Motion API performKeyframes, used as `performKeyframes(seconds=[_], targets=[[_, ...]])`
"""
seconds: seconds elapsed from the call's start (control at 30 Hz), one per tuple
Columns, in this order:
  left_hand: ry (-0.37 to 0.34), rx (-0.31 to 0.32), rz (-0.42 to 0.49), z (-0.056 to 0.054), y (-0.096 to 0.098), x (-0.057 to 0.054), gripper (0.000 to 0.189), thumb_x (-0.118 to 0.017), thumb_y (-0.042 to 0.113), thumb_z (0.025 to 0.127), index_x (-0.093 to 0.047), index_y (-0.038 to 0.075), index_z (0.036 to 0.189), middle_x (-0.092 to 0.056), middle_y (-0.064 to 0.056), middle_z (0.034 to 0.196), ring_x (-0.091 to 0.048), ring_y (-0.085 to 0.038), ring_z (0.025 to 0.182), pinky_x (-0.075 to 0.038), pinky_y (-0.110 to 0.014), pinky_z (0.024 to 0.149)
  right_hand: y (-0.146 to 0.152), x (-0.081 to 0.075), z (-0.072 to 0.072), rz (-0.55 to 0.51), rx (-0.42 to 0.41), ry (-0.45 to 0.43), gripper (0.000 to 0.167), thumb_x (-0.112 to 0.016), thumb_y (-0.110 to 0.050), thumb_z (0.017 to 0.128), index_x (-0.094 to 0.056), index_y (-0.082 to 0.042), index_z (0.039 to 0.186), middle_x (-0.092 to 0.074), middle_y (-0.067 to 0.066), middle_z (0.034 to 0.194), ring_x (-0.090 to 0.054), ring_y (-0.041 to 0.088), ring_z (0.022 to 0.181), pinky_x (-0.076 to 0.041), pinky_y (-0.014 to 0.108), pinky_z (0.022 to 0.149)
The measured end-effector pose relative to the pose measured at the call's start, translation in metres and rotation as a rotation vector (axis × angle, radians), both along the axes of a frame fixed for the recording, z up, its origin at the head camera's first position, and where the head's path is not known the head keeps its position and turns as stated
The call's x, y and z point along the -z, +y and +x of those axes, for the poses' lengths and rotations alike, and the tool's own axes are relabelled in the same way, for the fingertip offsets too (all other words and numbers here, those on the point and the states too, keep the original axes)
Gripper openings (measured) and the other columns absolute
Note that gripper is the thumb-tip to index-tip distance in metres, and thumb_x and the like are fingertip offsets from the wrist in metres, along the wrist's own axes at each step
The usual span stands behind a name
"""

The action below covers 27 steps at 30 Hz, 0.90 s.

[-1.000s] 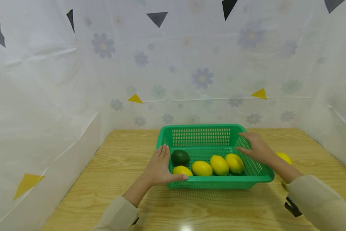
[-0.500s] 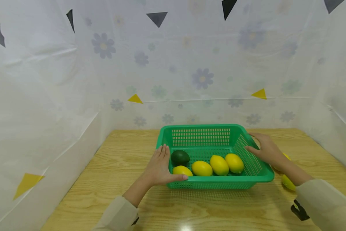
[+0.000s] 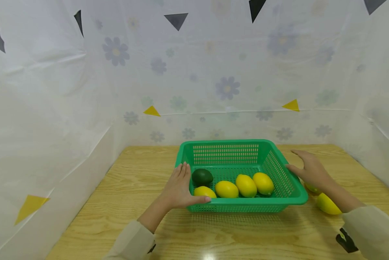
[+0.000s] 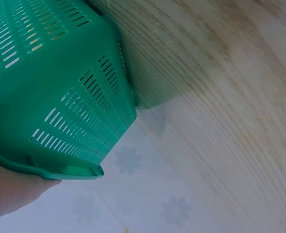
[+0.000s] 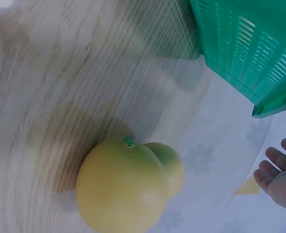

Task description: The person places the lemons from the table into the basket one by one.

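A green plastic basket (image 3: 259,201) holds a dark green avocado (image 3: 202,177) and several yellow lemons (image 3: 246,185). My left hand (image 3: 179,191) rests on its near left corner, fingers straight along the left rim and thumb lying on the front rim. In the left wrist view, part of that hand (image 4: 17,189) meets the rim from outside. Just off the right rim is my right hand (image 3: 314,173), holding nothing, thumb and fingers spread. Below it on the table lie a yellow fruit (image 3: 328,205) and a second one (image 3: 312,187), partly hidden by the hand and basket.
The wooden table (image 3: 132,173) carries the basket right of its middle. White flower-patterned sheeting (image 3: 227,65) walls it in at the back and both sides. In the right wrist view, a large yellow fruit (image 5: 121,189) with a green stem end overlaps another (image 5: 171,167).
My right hand has moved right, from over the basket's inside to outside its right rim, uncovering more of the near yellow fruit. The left hand and basket have stayed in place.
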<state>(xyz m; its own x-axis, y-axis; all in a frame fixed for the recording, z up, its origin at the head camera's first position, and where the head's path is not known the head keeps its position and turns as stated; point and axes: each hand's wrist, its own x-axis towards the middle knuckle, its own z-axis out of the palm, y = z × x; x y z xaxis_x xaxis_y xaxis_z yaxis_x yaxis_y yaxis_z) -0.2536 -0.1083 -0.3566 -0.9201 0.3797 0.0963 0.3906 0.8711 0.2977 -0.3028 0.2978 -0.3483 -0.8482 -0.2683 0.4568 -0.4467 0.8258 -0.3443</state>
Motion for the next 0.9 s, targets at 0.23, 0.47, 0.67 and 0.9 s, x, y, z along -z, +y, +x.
performKeyframes(seconds=[0.23,0.47,0.67,0.9], targets=[[0.004,0.002,0.003,0.0,0.0,0.0,0.132,-0.027,0.095,0.061,-0.008,-0.003,0.147,-0.003,-0.021,0.155,-0.006,-0.034,0.144,-0.009,-0.047,0.118,0.01,0.003,0.002,-0.006,0.02,0.019,0.055,-0.062,-0.017,0.09,-0.042,0.019,0.126,-0.043,0.043,0.123,-0.04,0.057,0.11,-0.035,0.068,0.085],[0.002,0.004,0.006,0.0,-0.001,0.0,0.133,-0.025,0.096,0.06,-0.007,-0.003,0.147,-0.002,-0.02,0.155,-0.005,-0.034,0.144,-0.009,-0.047,0.118,0.022,0.007,0.004,-0.001,0.032,0.021,0.055,-0.062,-0.016,0.089,-0.042,0.02,0.125,-0.043,0.043,0.122,-0.04,0.058,0.109,-0.035,0.068,0.085],[0.0,0.004,0.006,0.0,0.0,0.0,0.131,-0.027,0.095,0.062,-0.007,-0.003,0.148,-0.002,-0.02,0.155,-0.005,-0.034,0.144,-0.009,-0.047,0.118,0.032,0.012,0.004,0.009,0.047,0.036,0.055,-0.062,-0.015,0.089,-0.041,0.021,0.125,-0.043,0.044,0.121,-0.04,0.058,0.108,-0.035,0.068,0.084],[-0.006,0.001,0.011,0.0,-0.001,-0.001,0.129,-0.032,0.093,0.064,-0.007,-0.002,0.148,-0.002,-0.02,0.155,-0.005,-0.034,0.144,-0.009,-0.048,0.118,0.044,0.02,0.005,0.017,0.094,-0.017,0.056,-0.061,-0.015,0.09,-0.039,0.021,0.127,-0.041,0.045,0.121,-0.038,0.059,0.108,-0.034,0.068,0.084]])
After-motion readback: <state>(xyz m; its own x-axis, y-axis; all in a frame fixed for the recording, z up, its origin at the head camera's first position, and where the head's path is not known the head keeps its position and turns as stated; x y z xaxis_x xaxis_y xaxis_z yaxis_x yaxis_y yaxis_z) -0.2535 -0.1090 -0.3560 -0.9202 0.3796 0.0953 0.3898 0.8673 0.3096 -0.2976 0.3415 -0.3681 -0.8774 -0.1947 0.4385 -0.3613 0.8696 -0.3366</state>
